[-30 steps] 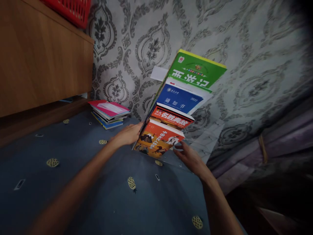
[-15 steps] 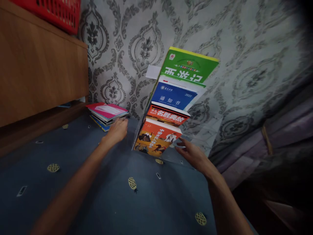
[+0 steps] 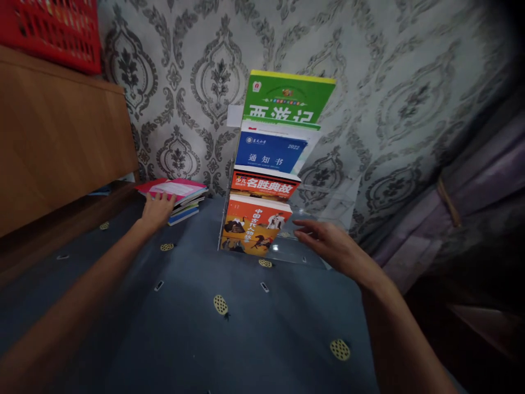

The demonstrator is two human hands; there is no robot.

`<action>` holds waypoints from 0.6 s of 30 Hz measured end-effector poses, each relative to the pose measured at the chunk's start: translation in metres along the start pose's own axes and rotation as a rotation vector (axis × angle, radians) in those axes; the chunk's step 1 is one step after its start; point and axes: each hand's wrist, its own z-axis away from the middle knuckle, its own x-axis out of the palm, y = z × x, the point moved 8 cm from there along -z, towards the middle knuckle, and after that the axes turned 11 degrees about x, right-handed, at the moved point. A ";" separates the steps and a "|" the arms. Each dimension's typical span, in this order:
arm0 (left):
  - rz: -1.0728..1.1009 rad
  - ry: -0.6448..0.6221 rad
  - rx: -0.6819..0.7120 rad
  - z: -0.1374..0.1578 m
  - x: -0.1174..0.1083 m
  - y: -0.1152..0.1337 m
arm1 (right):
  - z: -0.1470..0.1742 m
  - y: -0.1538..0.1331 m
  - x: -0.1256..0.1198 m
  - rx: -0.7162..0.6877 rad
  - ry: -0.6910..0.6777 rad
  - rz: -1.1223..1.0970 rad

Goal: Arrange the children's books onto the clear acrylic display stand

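My left hand (image 3: 159, 210) lies with its fingers spread on the near edge of a pink book (image 3: 180, 187), the top one of a low, uneven pile of books (image 3: 184, 214). In the middle, several books stand in tiers in a clear plastic rack (image 3: 318, 254): a green book (image 3: 289, 96) at the back, a blue booklet (image 3: 270, 153), a red-orange book (image 3: 264, 186), and an orange book (image 3: 256, 227) in front. My right hand (image 3: 324, 238) hovers beside the rack's right part, fingers apart and holding nothing.
A wooden cabinet (image 3: 61, 137) with a red plastic basket (image 3: 57, 33) on top stands at the left. Patterned wallpaper (image 3: 221, 76) covers the wall behind. A curtain (image 3: 463, 219) hangs at the right. The surface bears a dark blue cloth (image 3: 197, 350) with pineapple prints.
My left hand has moved left from the pile's right end onto its near edge, fingers now spread. My right hand stays beside the rack. The view has shifted slightly.
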 end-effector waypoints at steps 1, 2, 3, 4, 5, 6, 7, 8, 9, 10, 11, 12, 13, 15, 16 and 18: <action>-0.005 -0.011 0.017 -0.001 -0.001 -0.001 | 0.000 0.000 0.000 0.002 0.000 0.009; -0.009 -0.023 0.033 -0.002 -0.001 -0.002 | 0.001 0.000 0.000 0.004 -0.001 0.015; -0.013 -0.038 0.049 -0.003 -0.002 -0.003 | 0.001 0.000 0.000 0.007 -0.002 0.016; -0.015 -0.052 0.064 -0.004 -0.003 -0.004 | 0.001 -0.001 0.000 0.006 -0.004 0.011; -0.018 -0.067 0.077 -0.005 -0.003 -0.005 | 0.002 -0.001 0.000 0.001 -0.007 0.003; -0.020 -0.079 0.088 -0.007 -0.005 -0.007 | 0.002 -0.002 0.000 -0.007 -0.011 -0.007; -0.023 -0.089 0.098 -0.008 -0.006 -0.009 | 0.002 -0.003 0.001 -0.014 -0.015 -0.016; -0.026 -0.097 0.107 -0.008 -0.008 -0.010 | 0.003 -0.003 0.001 -0.019 -0.016 -0.023; -0.028 -0.102 0.115 -0.009 -0.010 -0.012 | 0.003 -0.003 0.000 -0.021 -0.017 -0.027; -0.029 -0.107 0.122 -0.009 -0.012 -0.013 | 0.004 -0.003 0.000 -0.021 -0.021 -0.030; -0.026 -0.109 0.129 -0.009 -0.014 -0.015 | 0.004 -0.004 -0.001 -0.021 -0.026 -0.034; -0.021 -0.111 0.134 -0.009 -0.016 -0.016 | 0.005 -0.005 -0.001 -0.021 -0.033 -0.039; -0.012 -0.111 0.138 -0.009 -0.018 -0.018 | 0.006 -0.006 -0.002 -0.021 -0.041 -0.041; 0.014 -0.103 0.144 -0.010 -0.021 -0.021 | 0.008 -0.008 -0.004 -0.018 -0.049 -0.037; 0.032 -0.096 0.147 -0.010 -0.022 -0.022 | 0.008 -0.008 -0.005 -0.013 -0.047 -0.031; 0.088 -0.070 0.159 -0.010 -0.025 -0.023 | 0.009 -0.008 -0.006 -0.003 -0.043 -0.024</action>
